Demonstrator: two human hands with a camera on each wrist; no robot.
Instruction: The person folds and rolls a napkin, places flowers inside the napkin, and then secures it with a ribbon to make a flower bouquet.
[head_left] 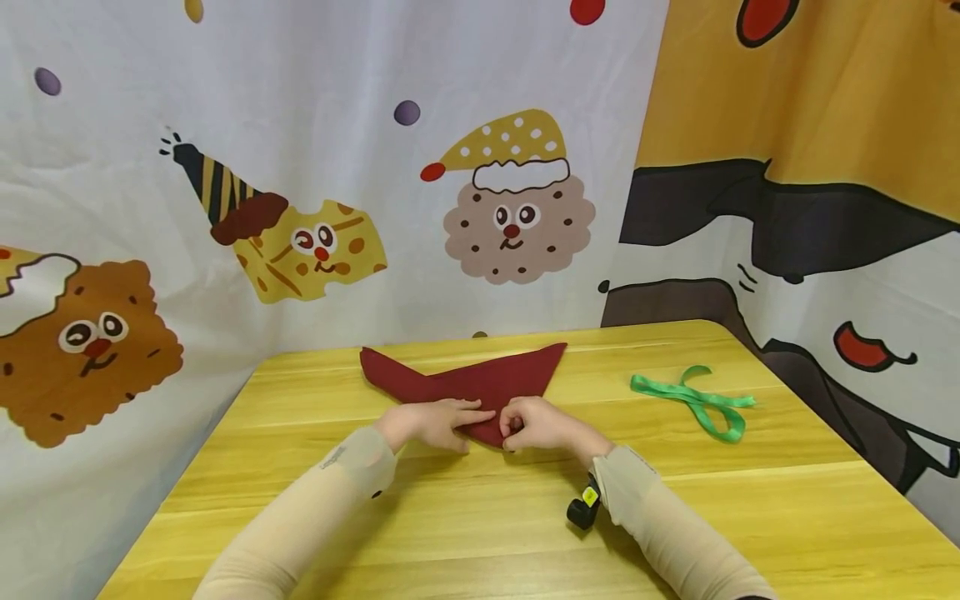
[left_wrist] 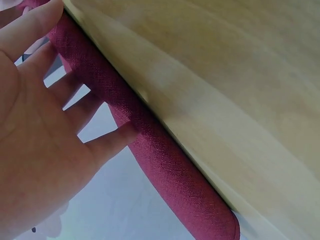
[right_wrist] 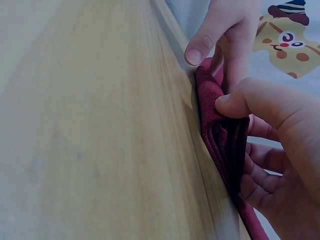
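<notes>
1. Head view: the red cloth (head_left: 480, 379) lies on the table (head_left: 450, 533), just past both hands, long from left to right. The right hand (head_left: 542, 423) pinches its near tip.
2. Left wrist view: the left hand (left_wrist: 45, 130) touches it with straight fingers.
3. Right wrist view: the right thumb (right_wrist: 255, 100) presses the folds; the fingers seem tucked behind.

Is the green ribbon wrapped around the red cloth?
No, the ribbon lies loose on the table, off to the right of the cloth and not touching it.
</notes>
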